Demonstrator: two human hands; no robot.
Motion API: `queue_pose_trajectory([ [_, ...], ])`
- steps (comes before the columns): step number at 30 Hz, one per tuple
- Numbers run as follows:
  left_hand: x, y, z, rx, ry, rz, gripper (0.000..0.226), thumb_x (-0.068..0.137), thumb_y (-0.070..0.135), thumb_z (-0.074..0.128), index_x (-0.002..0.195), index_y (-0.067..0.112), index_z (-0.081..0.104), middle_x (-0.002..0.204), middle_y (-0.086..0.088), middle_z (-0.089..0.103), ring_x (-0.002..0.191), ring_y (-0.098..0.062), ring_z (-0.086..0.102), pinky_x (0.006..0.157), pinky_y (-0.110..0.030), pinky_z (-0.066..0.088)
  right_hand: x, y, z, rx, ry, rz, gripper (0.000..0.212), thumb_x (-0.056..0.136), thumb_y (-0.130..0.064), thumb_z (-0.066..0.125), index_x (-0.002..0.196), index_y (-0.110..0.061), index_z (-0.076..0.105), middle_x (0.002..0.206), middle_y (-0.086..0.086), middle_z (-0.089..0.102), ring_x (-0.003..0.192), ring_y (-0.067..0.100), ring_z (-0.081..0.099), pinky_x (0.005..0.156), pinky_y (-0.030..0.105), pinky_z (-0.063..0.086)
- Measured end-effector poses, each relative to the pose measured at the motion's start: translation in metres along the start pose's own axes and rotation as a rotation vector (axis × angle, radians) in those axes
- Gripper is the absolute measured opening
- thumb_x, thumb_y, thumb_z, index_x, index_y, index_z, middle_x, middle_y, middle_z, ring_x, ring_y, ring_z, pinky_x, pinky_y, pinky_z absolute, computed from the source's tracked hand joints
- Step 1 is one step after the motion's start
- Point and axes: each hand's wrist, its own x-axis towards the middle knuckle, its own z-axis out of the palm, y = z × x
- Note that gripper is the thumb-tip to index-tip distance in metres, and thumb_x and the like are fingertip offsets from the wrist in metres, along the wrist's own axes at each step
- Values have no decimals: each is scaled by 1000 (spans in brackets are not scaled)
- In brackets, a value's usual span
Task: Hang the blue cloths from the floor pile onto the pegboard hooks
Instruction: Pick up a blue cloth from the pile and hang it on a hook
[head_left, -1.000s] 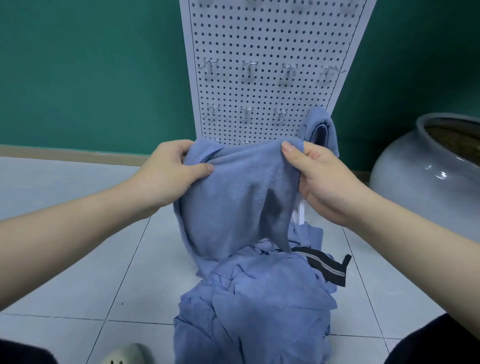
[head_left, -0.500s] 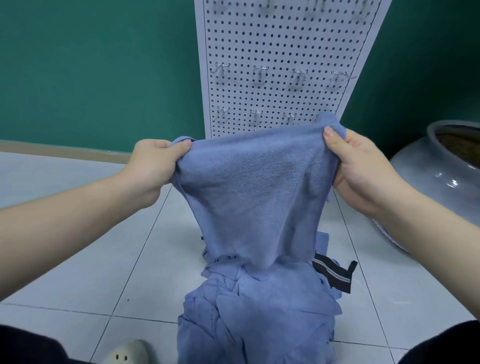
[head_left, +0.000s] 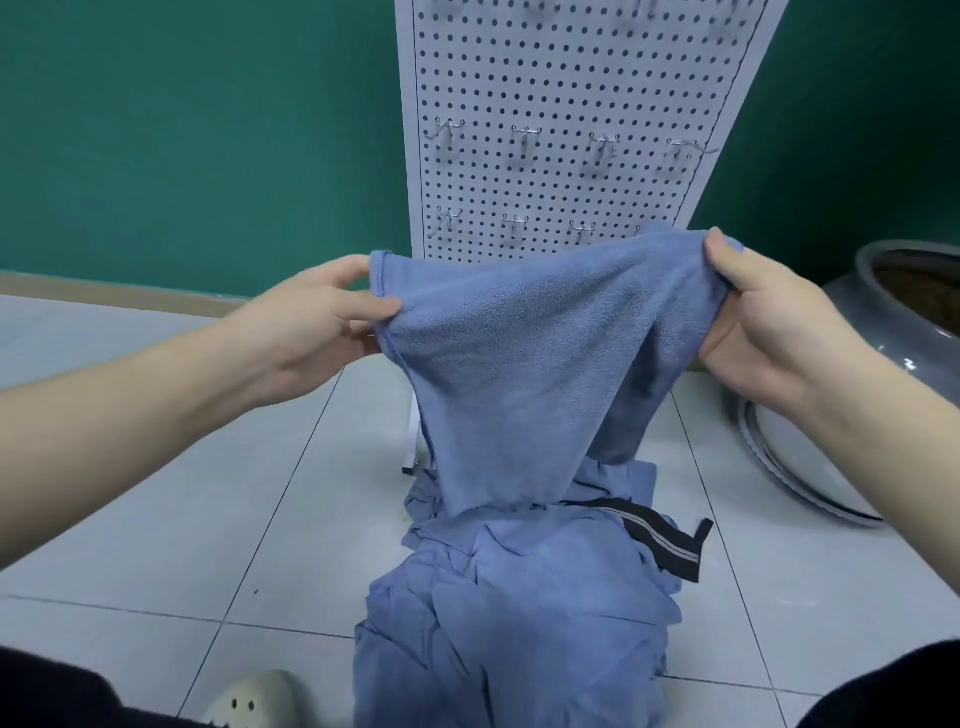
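I hold one blue cloth (head_left: 519, 364) stretched by its top edge between both hands. My left hand (head_left: 311, 322) pinches its left corner and my right hand (head_left: 763, 322) grips its right corner. The cloth's lower end hangs down to the pile of blue cloths (head_left: 519, 623) on the tiled floor. Behind it leans the white pegboard (head_left: 571, 78), with two rows of bare metal hooks (head_left: 524, 143). The cloth covers the board's lower part.
A large grey ceramic jar (head_left: 893, 332) stands at the right, close to my right hand. A black strap with a grey stripe (head_left: 660, 540) lies on the pile. A pale clog (head_left: 254, 701) and dark trouser knees are at the bottom edge. A green wall rises behind.
My hands have moved apart and spread the cloth's top edge wide. The view has shifted closer to the pegboard, and the cloth hangs flatter than before.
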Motion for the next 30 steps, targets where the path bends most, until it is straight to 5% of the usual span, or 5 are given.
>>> queue_pose_trajectory([
  [7, 3, -17, 5, 474, 258, 51, 20, 103, 7, 57, 85, 8, 64, 81, -7, 70, 70, -22, 67, 93, -46, 59, -4, 4, 8, 63, -29, 25, 44, 111, -28, 38, 146, -5, 52, 133, 12, 69, 120, 24, 69, 89, 36, 61],
  [17, 13, -19, -1, 73, 401, -181, 30, 109, 25, 48, 95, 4, 63, 92, -13, 70, 79, -27, 69, 71, -34, 61, -6, 11, 9, -119, -101, 26, 34, 112, -31, 36, 122, -15, 65, 121, 5, 75, 114, 18, 71, 95, 36, 57],
  [20, 13, -14, 0, -69, 425, -142, 26, 108, 23, 51, 99, 3, 63, 107, -9, 73, 88, -21, 71, 76, -35, 60, -3, 13, 5, -203, -100, 16, 40, 112, -33, 37, 130, -9, 63, 127, 10, 72, 114, 24, 68, 104, 48, 44],
  [25, 11, -4, -2, -60, 251, -69, 30, 96, 27, 70, 108, 0, 73, 105, -5, 78, 97, -14, 74, 86, -26, 59, -1, 14, 0, -194, -86, 17, 38, 111, -33, 40, 125, -10, 68, 117, 6, 75, 110, 28, 64, 93, 50, 36],
  [30, 11, -9, -17, 86, 264, -1, 21, 97, 18, 68, 81, 6, 61, 81, -6, 64, 73, -19, 64, 78, -32, 61, 1, 8, -2, -149, -70, -1, 40, 111, -29, 40, 134, -6, 62, 122, 6, 75, 112, 20, 71, 87, 34, 59],
])
